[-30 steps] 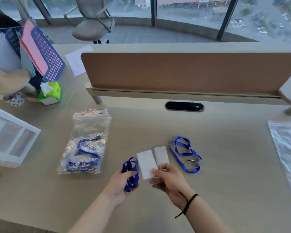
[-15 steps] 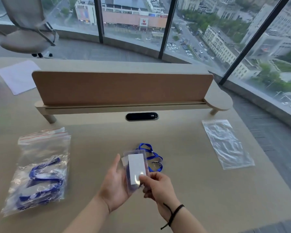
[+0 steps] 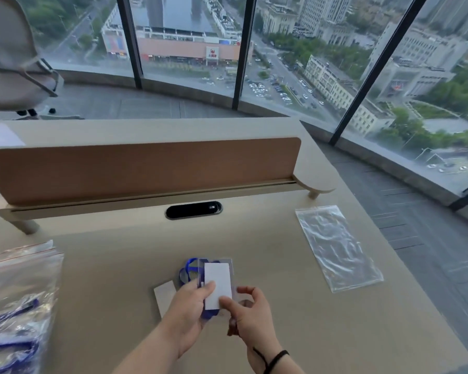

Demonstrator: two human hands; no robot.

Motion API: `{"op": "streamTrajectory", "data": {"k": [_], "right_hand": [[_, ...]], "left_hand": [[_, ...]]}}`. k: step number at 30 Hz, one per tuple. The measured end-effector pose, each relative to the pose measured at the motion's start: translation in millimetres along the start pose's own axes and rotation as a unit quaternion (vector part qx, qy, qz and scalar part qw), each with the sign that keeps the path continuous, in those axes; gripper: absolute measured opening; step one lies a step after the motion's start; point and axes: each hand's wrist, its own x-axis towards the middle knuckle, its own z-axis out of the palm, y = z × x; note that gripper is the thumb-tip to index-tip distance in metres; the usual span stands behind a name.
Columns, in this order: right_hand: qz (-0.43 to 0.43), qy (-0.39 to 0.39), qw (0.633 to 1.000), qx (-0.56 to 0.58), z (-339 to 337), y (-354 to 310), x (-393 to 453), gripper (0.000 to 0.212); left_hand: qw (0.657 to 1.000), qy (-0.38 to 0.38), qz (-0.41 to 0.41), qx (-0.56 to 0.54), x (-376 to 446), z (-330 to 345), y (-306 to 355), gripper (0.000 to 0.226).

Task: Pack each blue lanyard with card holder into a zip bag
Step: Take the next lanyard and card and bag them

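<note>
My left hand [image 3: 185,314] grips a clear card holder [image 3: 217,284] with a white card inside, held upright above the desk. My right hand [image 3: 250,317] pinches the card's lower right corner with thumb and fingers. A blue lanyard [image 3: 187,269] shows behind the holder's upper left edge; whether it hangs from the holder or lies on the desk, I cannot tell. A second white card [image 3: 164,295] lies flat on the desk left of my left hand. An empty zip bag [image 3: 337,247] lies flat at the right. A filled zip bag [image 3: 16,306] with blue lanyards lies at the far left.
A brown divider panel [image 3: 146,168] runs across the back of the desk [image 3: 335,333], with a black cable slot [image 3: 193,210] in front of it. The desk's right edge drops to a grey floor. An office chair [image 3: 11,66] stands at the far left by the windows.
The view has swung right and up. The card holder now stands more upright in my left hand, and my right hand pinches its lower corner. A white card now lies on the desk.
</note>
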Motion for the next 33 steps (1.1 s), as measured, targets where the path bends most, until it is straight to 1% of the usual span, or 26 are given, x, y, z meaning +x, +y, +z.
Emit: {"op": "streamTrajectory", "data": {"k": [4,11,13,17,22,24,26,29,33], "right_hand": [[-0.014,-0.016,1.0,-0.02,-44.3,-21.5,38.5,0.033],[-0.003,-0.039,0.999,-0.017,-131.0,-52.4,111.1,0.03],[0.0,-0.043,0.999,-0.013,-152.8,-58.6,131.4,0.029],[0.028,-0.049,0.998,-0.007,-192.3,-69.9,171.7,0.033],[0.038,-0.057,0.997,-0.035,-234.5,-88.8,230.4,0.027],[0.025,-0.03,0.997,-0.069,-250.2,-96.3,269.1,0.03],[-0.003,0.001,0.99,-0.14,-262.7,-101.1,311.8,0.034],[-0.055,0.021,0.964,-0.258,-274.4,-108.6,363.4,0.043],[-0.081,0.03,0.928,-0.362,-280.3,-122.7,400.8,0.054]], "left_hand": [[0.999,0.033,-0.013,-0.018,28.8,50.2,-0.6,0.022],[0.999,0.039,-0.017,-0.034,91.8,153.0,-11.8,0.024],[0.998,0.051,-0.016,-0.034,113.8,176.6,-18.0,0.025],[0.997,0.071,-0.032,-0.019,156.5,209.6,-28.1,0.029],[0.993,0.111,-0.041,0.023,203.4,231.3,-38.2,0.028],[0.989,0.131,-0.048,0.047,221.0,236.2,-41.3,0.026],[0.984,0.148,-0.061,0.081,236.5,240.6,-44.2,0.025],[0.98,0.152,-0.072,0.106,255.4,248.6,-48.5,0.023],[0.984,0.139,-0.077,0.079,274.1,261.1,-52.4,0.021]]}}
